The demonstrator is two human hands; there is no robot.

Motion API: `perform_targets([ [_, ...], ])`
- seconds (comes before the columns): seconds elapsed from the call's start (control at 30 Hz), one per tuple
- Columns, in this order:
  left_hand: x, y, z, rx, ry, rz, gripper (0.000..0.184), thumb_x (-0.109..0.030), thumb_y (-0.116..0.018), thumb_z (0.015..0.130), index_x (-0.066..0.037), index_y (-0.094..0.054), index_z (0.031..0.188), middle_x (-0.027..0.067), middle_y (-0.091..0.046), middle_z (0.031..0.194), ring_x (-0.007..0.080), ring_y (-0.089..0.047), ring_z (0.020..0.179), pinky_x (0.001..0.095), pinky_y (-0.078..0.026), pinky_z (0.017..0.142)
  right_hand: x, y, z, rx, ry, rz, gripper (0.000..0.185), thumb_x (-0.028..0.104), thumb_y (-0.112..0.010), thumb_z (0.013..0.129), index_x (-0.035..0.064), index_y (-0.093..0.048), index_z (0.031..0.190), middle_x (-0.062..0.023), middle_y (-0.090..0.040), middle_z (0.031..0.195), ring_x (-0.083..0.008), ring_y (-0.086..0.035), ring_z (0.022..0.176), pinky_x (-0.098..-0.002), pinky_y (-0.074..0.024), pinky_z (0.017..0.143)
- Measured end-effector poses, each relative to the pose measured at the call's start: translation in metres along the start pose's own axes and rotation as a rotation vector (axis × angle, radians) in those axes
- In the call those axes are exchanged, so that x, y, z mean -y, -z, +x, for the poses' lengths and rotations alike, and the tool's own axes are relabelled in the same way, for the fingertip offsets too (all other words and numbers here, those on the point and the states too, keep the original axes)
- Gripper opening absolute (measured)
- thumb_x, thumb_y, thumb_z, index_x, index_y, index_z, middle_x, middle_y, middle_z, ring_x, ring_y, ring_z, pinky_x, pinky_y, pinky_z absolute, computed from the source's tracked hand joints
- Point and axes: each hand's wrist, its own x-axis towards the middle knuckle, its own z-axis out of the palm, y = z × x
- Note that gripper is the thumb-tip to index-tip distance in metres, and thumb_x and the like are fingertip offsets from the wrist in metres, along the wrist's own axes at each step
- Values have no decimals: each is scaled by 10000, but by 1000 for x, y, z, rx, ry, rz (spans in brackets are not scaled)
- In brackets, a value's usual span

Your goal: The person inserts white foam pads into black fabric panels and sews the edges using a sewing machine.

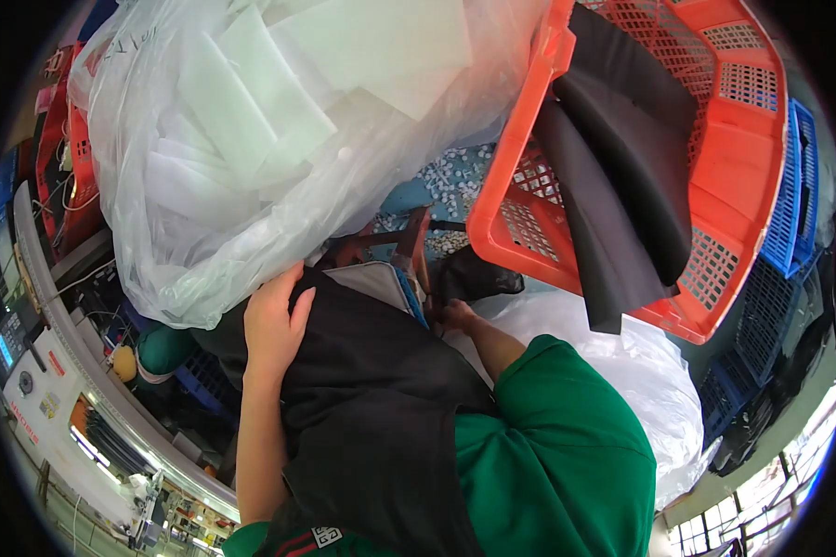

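Observation:
My left hand (pixel 276 320) lies on my lap over the black apron (pixel 372 371), at the lower edge of a large clear plastic bag (pixel 279 241). Its fingers are stretched out with the thumb apart, touching the bag's edge. Inside the bag are several white foam-like sheets (pixel 241 84). My right hand (pixel 457 317) reaches down beside my right thigh, close to a brown stool frame (pixel 416 246) and a grey pad with a blue edge (pixel 381 283). Its fingers are mostly hidden, so I cannot see whether they hold anything.
A red plastic crate (pixel 520 121) holding black sheet material (pixel 622 167) stands at the right. A white plastic bag (pixel 622 381) lies below it. Blue crates (pixel 790 186) are at far right, a sewing machine (pixel 42 390) at left. White bits (pixel 450 181) litter the floor.

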Motion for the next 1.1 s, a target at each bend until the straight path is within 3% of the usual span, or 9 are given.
perform_targets([
  [0.07,2,-1,1,9,-10,-10,363,-156,-686,880,-27,-639,1216,158,-695,1104,348,-644,1024,416,-494,898,-23,11,-18,-98,175,-252,227,174,-644,875,116,-664,1094,-104,-656,846,-267,-695,785,-372,-567,658],
  [0.17,7,-1,0,-14,-63,-13,383,-126,-683,885,-24,-628,1250,165,-698,1098,315,-667,987,384,-503,885,-15,71,-68,-186,-404,1420,140,197,-601,891,116,-589,1005,-93,-640,740,-226,-658,662,-326,-551,626],
  [0.7,45,-6,-2,-54,-210,-196,415,-225,-690,879,-37,-631,1245,154,-708,1065,300,-680,905,383,-523,820,224,326,-393,-206,-42,978,117,108,-612,870,89,-522,798,-1,-525,673,-69,-458,559,-238,-336,508],
  [0.8,44,-3,-5,-69,-243,-239,409,-223,-691,876,-38,-633,1237,156,-709,1068,311,-681,912,392,-525,819,269,357,-480,-496,289,839,132,-12,-605,702,46,-507,770,-5,-478,623,-125,-457,532,-276,-308,474],
  [0.83,46,-1,-8,-67,-244,-266,399,-219,-690,875,-40,-635,1228,159,-708,1074,322,-680,925,401,-526,822,272,340,-501,-1028,462,650,184,-23,-584,643,21,-514,808,-12,-447,580,-156,-450,481,-307,-318,437],
  [0.87,49,1,-9,-65,-244,-292,389,-215,-689,874,-42,-638,1219,161,-707,1080,333,-680,939,410,-527,824,265,344,-521,-1111,827,558,314,284,-663,887,19,-586,1038,-125,-561,613,-182,-489,417,-304,-409,395],
  [0.93,58,1,-11,-89,-260,-324,390,-218,-689,873,-43,-638,1219,158,-709,1078,324,-682,930,405,-528,819,279,381,-577,-1158,1105,500,273,274,-599,966,33,-557,1087,-89,-550,666,-161,-465,452,-295,-386,413],
  [1.0,63,-2,-15,-100,-253,-387,392,-222,-688,872,-44,-639,1219,152,-711,1073,307,-685,913,396,-529,810,319,410,-618,-1566,1016,519,196,219,-595,975,70,-526,868,-51,-516,670,-100,-492,555,-248,-407,511],
  [1.1,65,0,-19,-121,-248,-409,392,-216,-690,870,-43,-639,1217,150,-714,1054,297,-687,903,392,-530,803,370,465,-650,-1858,928,601,122,142,-631,954,31,-581,964,-64,-569,776,-91,-504,611,-237,-443,576],
])
